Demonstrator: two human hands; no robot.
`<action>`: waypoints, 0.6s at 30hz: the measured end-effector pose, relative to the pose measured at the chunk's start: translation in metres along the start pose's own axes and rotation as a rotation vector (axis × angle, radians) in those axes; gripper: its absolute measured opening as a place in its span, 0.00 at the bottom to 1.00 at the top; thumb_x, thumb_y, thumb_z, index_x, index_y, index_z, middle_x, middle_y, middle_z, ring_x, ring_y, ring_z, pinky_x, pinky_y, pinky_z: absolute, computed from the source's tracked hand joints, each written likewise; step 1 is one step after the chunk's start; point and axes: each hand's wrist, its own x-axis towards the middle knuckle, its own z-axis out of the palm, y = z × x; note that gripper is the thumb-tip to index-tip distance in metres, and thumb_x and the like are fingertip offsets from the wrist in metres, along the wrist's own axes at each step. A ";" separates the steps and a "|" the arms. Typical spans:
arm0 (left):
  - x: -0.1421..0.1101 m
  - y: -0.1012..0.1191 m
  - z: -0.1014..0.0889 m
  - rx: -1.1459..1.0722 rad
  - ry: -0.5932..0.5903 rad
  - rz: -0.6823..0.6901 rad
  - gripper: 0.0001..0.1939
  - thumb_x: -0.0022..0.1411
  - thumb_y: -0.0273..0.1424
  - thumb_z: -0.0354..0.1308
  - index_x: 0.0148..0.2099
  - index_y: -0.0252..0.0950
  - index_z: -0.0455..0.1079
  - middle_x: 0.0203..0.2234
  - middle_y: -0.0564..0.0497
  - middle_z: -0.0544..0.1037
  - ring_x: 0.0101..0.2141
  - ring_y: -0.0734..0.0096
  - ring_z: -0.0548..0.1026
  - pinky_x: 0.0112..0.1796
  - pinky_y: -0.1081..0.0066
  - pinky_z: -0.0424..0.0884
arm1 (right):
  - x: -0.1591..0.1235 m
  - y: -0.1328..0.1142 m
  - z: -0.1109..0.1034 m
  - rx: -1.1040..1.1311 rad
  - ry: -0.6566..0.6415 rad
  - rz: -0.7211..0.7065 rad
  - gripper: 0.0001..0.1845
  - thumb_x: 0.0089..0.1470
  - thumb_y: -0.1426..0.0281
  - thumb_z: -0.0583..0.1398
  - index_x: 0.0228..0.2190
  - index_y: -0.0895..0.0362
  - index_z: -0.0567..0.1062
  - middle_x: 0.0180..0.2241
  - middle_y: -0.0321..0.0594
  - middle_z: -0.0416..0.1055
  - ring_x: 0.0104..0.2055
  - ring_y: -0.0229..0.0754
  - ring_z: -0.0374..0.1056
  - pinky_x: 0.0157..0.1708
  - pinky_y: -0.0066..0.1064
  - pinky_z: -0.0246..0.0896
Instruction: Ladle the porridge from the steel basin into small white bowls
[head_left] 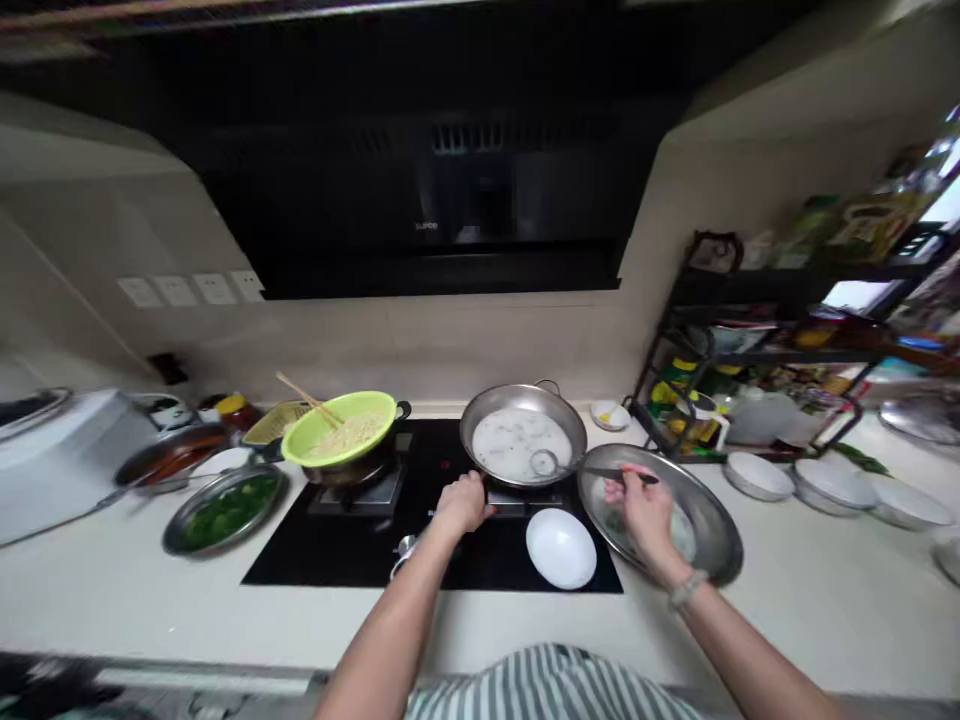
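My left hand (pixel 465 500) is closed at the near left edge of a steel wok (pixel 469 425), around its handle, which my fingers mostly hide. White, milky liquid (pixel 521 435) with small pieces in it fills the wok on the right burner. My right hand (pixel 643 505) grips the dark handle of a ladle (pixel 611 472). The ladle's round bowl dips into the liquid at the wok's right side. Beneath my right hand lies a large steel lid or shallow pan (pixel 716 540), partly covered by the hand and wrist. A white bowl (pixel 561 548) rests on the cooktop in front of the wok.
A green strainer (pixel 296 440) with noodles and chopsticks sits over a pot on the left burner. Leafy greens fill a steel dish (pixel 171 535) at left. White bowls (pixel 759 475) line the right counter below a black rack (pixel 667 380). A range hood (pixel 450 200) hangs overhead.
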 end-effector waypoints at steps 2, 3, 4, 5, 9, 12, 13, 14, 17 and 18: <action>-0.001 0.001 -0.001 -0.008 0.011 -0.002 0.30 0.57 0.41 0.60 0.56 0.27 0.62 0.48 0.33 0.73 0.47 0.49 0.74 0.44 0.60 0.69 | 0.004 0.000 -0.001 -0.015 -0.006 -0.007 0.10 0.47 0.63 0.58 0.32 0.54 0.69 0.17 0.36 0.71 0.21 0.45 0.71 0.19 0.32 0.67; -0.001 0.002 -0.001 -0.010 0.014 -0.002 0.30 0.57 0.41 0.59 0.56 0.28 0.62 0.48 0.33 0.73 0.47 0.49 0.74 0.44 0.60 0.69 | 0.005 0.000 -0.001 -0.017 -0.010 -0.010 0.10 0.46 0.63 0.58 0.32 0.54 0.69 0.16 0.36 0.71 0.20 0.46 0.71 0.19 0.33 0.67; -0.001 0.002 -0.002 -0.011 0.016 -0.003 0.30 0.58 0.41 0.59 0.56 0.28 0.62 0.48 0.33 0.73 0.47 0.49 0.74 0.44 0.61 0.69 | 0.007 0.001 -0.002 -0.014 -0.013 -0.012 0.10 0.46 0.63 0.58 0.32 0.54 0.69 0.16 0.36 0.71 0.20 0.46 0.71 0.19 0.33 0.66; -0.001 0.002 -0.002 -0.011 0.015 -0.002 0.30 0.58 0.42 0.59 0.57 0.28 0.61 0.48 0.32 0.72 0.47 0.49 0.74 0.45 0.61 0.69 | 0.009 0.001 -0.002 -0.011 -0.018 -0.013 0.10 0.46 0.63 0.58 0.32 0.54 0.68 0.16 0.36 0.71 0.20 0.46 0.70 0.19 0.33 0.66; -0.002 0.002 -0.001 -0.004 0.007 -0.012 0.30 0.59 0.43 0.58 0.57 0.28 0.61 0.48 0.31 0.72 0.47 0.48 0.74 0.45 0.60 0.68 | 0.016 0.003 -0.001 0.056 -0.028 -0.005 0.11 0.45 0.63 0.59 0.32 0.54 0.68 0.16 0.35 0.70 0.19 0.46 0.70 0.19 0.34 0.66; -0.002 0.002 -0.001 -0.004 0.010 -0.020 0.30 0.59 0.43 0.57 0.57 0.28 0.61 0.48 0.32 0.72 0.47 0.48 0.74 0.45 0.59 0.68 | 0.019 0.003 0.000 0.086 -0.031 0.007 0.11 0.44 0.63 0.60 0.32 0.54 0.68 0.17 0.35 0.71 0.20 0.45 0.70 0.19 0.33 0.66; -0.002 0.002 -0.001 -0.004 0.012 -0.021 0.30 0.59 0.42 0.57 0.57 0.28 0.61 0.48 0.32 0.72 0.47 0.48 0.74 0.45 0.59 0.68 | 0.019 0.003 0.000 0.090 -0.034 0.012 0.11 0.44 0.63 0.60 0.32 0.54 0.68 0.17 0.35 0.71 0.20 0.45 0.70 0.19 0.33 0.66; -0.002 0.002 0.000 -0.004 0.013 -0.020 0.29 0.59 0.42 0.57 0.57 0.28 0.61 0.48 0.33 0.72 0.47 0.48 0.74 0.45 0.59 0.68 | 0.020 0.003 0.000 0.093 -0.036 0.018 0.11 0.44 0.64 0.60 0.32 0.54 0.68 0.18 0.35 0.71 0.20 0.44 0.70 0.19 0.33 0.66; -0.002 0.003 -0.001 -0.003 0.013 -0.030 0.29 0.59 0.42 0.57 0.57 0.29 0.61 0.48 0.33 0.72 0.47 0.48 0.73 0.45 0.59 0.68 | 0.021 0.002 -0.001 0.112 -0.037 0.047 0.11 0.44 0.64 0.60 0.31 0.54 0.68 0.18 0.35 0.70 0.21 0.45 0.70 0.19 0.33 0.66; -0.002 0.003 -0.001 -0.004 0.012 -0.033 0.29 0.59 0.42 0.57 0.56 0.29 0.61 0.48 0.33 0.72 0.47 0.48 0.73 0.45 0.59 0.68 | 0.021 0.001 -0.002 0.121 -0.038 0.056 0.11 0.44 0.65 0.60 0.31 0.54 0.68 0.18 0.35 0.70 0.22 0.45 0.71 0.19 0.32 0.66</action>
